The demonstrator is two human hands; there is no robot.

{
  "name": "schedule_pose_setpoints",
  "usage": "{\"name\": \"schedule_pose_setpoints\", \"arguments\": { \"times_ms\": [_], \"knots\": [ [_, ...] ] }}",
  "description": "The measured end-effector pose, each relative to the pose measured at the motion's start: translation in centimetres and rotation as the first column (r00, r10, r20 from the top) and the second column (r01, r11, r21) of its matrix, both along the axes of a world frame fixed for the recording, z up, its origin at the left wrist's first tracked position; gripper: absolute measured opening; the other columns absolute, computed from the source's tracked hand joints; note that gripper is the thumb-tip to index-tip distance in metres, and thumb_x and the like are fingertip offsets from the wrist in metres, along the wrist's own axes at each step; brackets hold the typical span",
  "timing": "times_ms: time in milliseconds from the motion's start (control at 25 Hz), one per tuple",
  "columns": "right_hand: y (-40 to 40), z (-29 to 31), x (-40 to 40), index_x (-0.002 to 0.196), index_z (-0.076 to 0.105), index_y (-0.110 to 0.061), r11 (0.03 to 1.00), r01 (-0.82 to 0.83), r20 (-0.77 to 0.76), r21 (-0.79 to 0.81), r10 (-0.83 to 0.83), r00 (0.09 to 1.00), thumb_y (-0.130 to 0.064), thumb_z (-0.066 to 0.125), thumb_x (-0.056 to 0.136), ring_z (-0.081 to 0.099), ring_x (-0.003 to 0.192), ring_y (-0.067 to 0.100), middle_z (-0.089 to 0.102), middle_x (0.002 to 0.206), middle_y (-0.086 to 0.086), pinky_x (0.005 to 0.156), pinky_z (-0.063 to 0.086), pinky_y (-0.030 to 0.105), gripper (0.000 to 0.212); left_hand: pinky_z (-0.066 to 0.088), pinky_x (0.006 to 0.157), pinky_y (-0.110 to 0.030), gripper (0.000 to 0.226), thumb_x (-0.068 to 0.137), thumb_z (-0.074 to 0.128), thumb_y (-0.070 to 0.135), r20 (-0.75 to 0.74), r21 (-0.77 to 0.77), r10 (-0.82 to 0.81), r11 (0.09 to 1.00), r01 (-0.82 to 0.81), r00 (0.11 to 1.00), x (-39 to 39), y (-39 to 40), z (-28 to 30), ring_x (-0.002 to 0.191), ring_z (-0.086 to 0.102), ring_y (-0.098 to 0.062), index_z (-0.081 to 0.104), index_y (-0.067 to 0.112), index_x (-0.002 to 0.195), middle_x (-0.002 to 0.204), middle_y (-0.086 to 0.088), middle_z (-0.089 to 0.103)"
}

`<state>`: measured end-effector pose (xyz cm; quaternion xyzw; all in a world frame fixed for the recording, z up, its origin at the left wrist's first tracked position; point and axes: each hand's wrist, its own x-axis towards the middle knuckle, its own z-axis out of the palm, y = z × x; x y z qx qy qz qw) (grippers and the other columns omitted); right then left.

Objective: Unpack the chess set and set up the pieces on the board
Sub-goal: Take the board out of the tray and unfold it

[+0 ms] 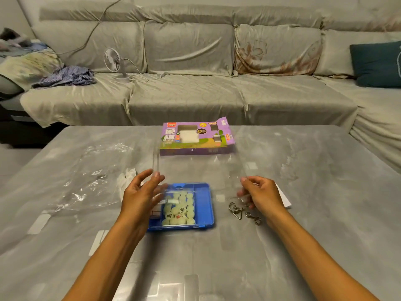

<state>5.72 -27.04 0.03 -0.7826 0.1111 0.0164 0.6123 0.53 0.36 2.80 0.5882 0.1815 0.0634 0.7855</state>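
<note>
While both hands are lifting the clear lid (195, 170) above the blue tray (206, 205), the left hand (141, 192) is pinching its left edge and the right hand (260, 194) its right edge. Lid: probably light, stiff, slippery; edges best. Pale round pieces (180, 211) are lying loose in the tray, likely prone to rolling.

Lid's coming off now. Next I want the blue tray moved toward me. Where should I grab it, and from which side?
Take the blue tray by its right rim, coming in from the right. That side's compartment looks empty and the rim is exposed, whereas the left hand covers the left edge and the pale round pieces fill the middle.
</note>
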Motion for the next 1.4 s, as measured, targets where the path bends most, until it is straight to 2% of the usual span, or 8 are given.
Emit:
{"name": "schedule_pose_setpoints", "arguments": {
  "times_ms": [200, 280, 360, 440, 480, 1000, 1280, 1400],
  "knots": [
    [0.2, 1.6, 4.1, 0.074, 0.069, -0.019, 0.967, 0.166, 0.146, -0.195, -0.139, 0.980, -0.024, 0.054, 0.085, 0.060, 0.060, 0.017, 0.070, 0.059, -0.001, 0.065, 0.053, 0.039, 0.019, 0.051, 0.083, -0.036, 0.035, 0.094, 0.048, 0.045, -0.081, 0.004, -0.004, 1.000, 0.005, 0.997, 0.5, -0.4, -0.1, 0.099, 0.062, -0.017, 0.048, 0.027, 0.123, 0.116, 0.002, 0.061],
    [0.9, 2.7, 7.0, 0.073, 0.068, -0.019, 0.963, 0.207, 0.190, -0.172, -0.174, 0.966, -0.025, 0.054, 0.083, 0.062, 0.062, 0.019, 0.070, 0.059, 0.000, 0.064, 0.053, 0.038, 0.018, 0.053, 0.077, -0.032, 0.032, 0.093, 0.052, 0.043, -0.150, 0.347, -0.096, 0.927, 0.143, 0.984, 0.6, -0.4, -0.7, 0.094, 0.062, -0.009, 0.049, 0.031, 0.122, 0.114, 0.005, 0.061],
    [2.0, 3.6, 10.0, 0.075, 0.067, -0.018, 0.950, 0.249, 0.258, -0.188, -0.197, 0.946, -0.024, 0.053, 0.085, 0.065, 0.067, 0.023, 0.071, 0.065, 0.001, 0.064, 0.053, 0.038, 0.018, 0.050, 0.088, -0.031, 0.039, 0.090, 0.057, 0.045, -0.278, 0.798, -0.215, 0.492, 0.349, 0.936, 0.5, -0.7, -1.6, 0.108, 0.057, -0.010, 0.049, 0.036, 0.127, 0.128, 0.006, 0.056],
    [3.6, 3.9, 13.6, 0.081, 0.069, -0.017, 0.924, 0.278, 0.285, -0.262, -0.201, 0.937, -0.024, 0.053, 0.088, 0.066, 0.076, 0.025, 0.072, 0.079, 0.005, 0.064, 0.052, 0.033, 0.019, 0.040, 0.101, -0.030, 0.050, 0.090, 0.053, 0.047, -0.355, 0.916, -0.231, 0.110, 0.387, 0.906, 0.5, -1.4, -1.8, 0.128, 0.041, -0.013, 0.040, 0.037, 0.137, 0.147, 0.007, 0.037],
    [4.5, 3.8, 15.2, 0.085, 0.070, -0.016, 0.906, 0.285, 0.276, -0.313, -0.200, 0.940, -0.025, 0.052, 0.089, 0.066, 0.080, 0.026, 0.072, 0.085, 0.007, 0.065, 0.051, 0.030, 0.020, 0.036, 0.104, -0.031, 0.053, 0.092, 0.049, 0.048, -0.390, 0.913, -0.235, 0.030, 0.407, 0.890, 0.4, -1.7, -1.7, 0.134, 0.033, -0.014, 0.034, 0.036, 0.141, 0.153, 0.007, 0.027],
    [6.9, 0.2, 21.9, 0.103, 0.066, -0.011, 0.808, 0.221, 0.064, -0.547, -0.223, 0.973, -0.042, 0.057, 0.093, 0.062, 0.086, 0.030, 0.067, 0.105, 0.011, 0.070, 0.051, 0.036, 0.034, 0.032, 0.109, -0.033, 0.057, 0.095, 0.042, 0.051, -0.475, 0.873, -0.271, -0.022, 0.488, 0.837, 0.6, -1.7, -1.6, 0.140, 0.020, -0.015, 0.023, 0.035, 0.145, 0.157, 0.007, 0.012],
    [4.2, 1.6, 15.4, 0.102, 0.061, -0.016, 0.794, 0.142, 0.202, -0.591, -0.025, 0.979, -0.039, 0.054, 0.094, 0.059, 0.091, 0.022, 0.065, 0.107, 0.005, 0.071, 0.046, 0.034, 0.025, 0.034, 0.106, -0.033, 0.057, 0.093, 0.043, 0.051, -0.418, 0.906, -0.269, -0.060, 0.418, 0.868, 0.5, -1.4, -2.4, 0.138, 0.024, -0.018, 0.027, 0.035, 0.144, 0.156, 0.006, 0.017],
    [0.7, 0.4, 6.9, 0.120, 0.056, -0.025, 0.653, 0.185, 0.326, -0.734, 0.100, 0.940, -0.044, 0.054, 0.092, 0.047, 0.119, 0.025, 0.056, 0.130, 0.000, 0.093, 0.038, 0.040, 0.033, 0.035, 0.104, -0.033, 0.058, 0.092, 0.043, 0.053, -0.412, 0.909, -0.268, -0.066, 0.410, 0.871, 0.5, -1.4, -2.6, 0.137, 0.027, -0.019, 0.027, 0.034, 0.145, 0.155, 0.005, 0.020]
  ]
}}
